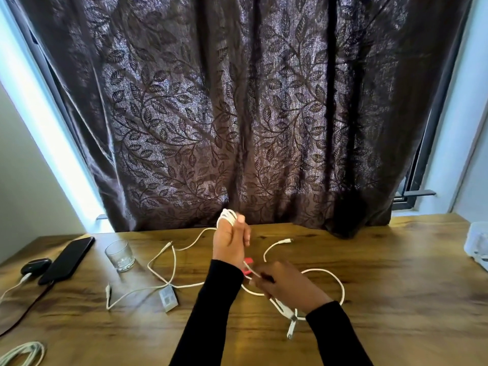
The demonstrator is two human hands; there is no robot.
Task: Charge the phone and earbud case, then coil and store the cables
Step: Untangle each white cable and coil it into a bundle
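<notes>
Left hand [230,240] raised, wound with white cable [228,216] loops; right hand [286,282] pinching the slack.
Upright hand serves as spool; remaining cable lies on wooden table [383,286]; phone [67,260], earbud case [35,266] plugged in far left.

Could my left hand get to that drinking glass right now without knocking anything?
Probably not yet: the left hand is raised with white cable looped around its fingers. The path across the table to the glass looks open, crossing only loose cable.
</notes>
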